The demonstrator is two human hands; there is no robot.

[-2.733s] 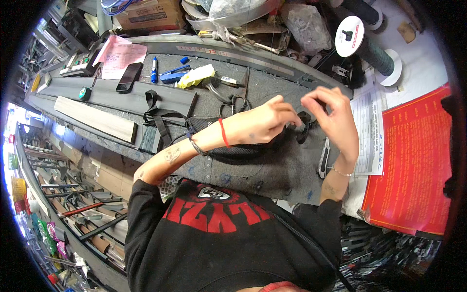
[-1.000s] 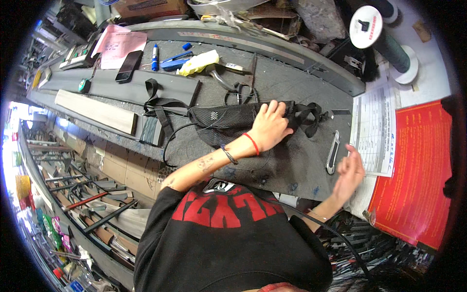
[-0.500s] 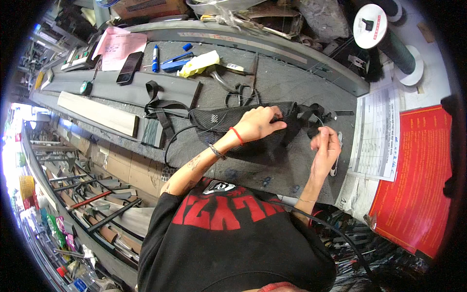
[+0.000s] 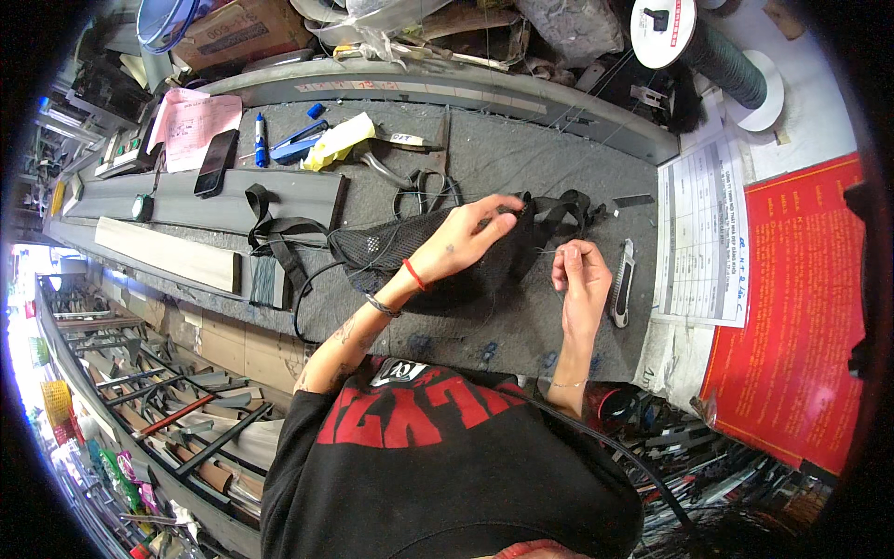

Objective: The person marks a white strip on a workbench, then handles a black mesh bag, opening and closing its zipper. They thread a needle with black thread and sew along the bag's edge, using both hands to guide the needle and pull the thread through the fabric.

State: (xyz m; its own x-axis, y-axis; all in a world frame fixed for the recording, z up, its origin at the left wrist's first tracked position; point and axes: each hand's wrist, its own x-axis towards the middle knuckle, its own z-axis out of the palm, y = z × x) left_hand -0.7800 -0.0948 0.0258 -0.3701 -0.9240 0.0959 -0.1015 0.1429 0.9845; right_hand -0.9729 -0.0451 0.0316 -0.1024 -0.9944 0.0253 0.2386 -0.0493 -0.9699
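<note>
A black mesh bag [image 4: 382, 244] with black straps lies on the grey workbench in front of me. My left hand [image 4: 470, 238] is closed on the bag's right edge, thumb and fingers pinching the fabric. Just right of it, my right hand [image 4: 583, 275] has its fingers pinched together on a thin thread [image 4: 545, 250] running toward the bag. Black straps [image 4: 566, 214] bunch beyond the right hand. To that hand's right lies a utility knife [image 4: 623, 284]. Black-handled scissors [image 4: 424, 191] rest behind the bag.
Left on the bench [image 4: 521, 140] are grey strips [image 4: 298, 191], a pale bar [image 4: 168, 253], a phone [image 4: 216, 163] and a pink paper [image 4: 197, 123]. Behind lie a blue marker [image 4: 261, 140] and yellow wrapping [image 4: 340, 140]. A thread spool [image 4: 726, 79] stands far right, near a red sheet [image 4: 792, 307].
The view has shifted, so bench items appear further left. My right hand has moved a little left, its fingers now drawn closer together, uncovering the utility knife. My left hand stays on the bag.
</note>
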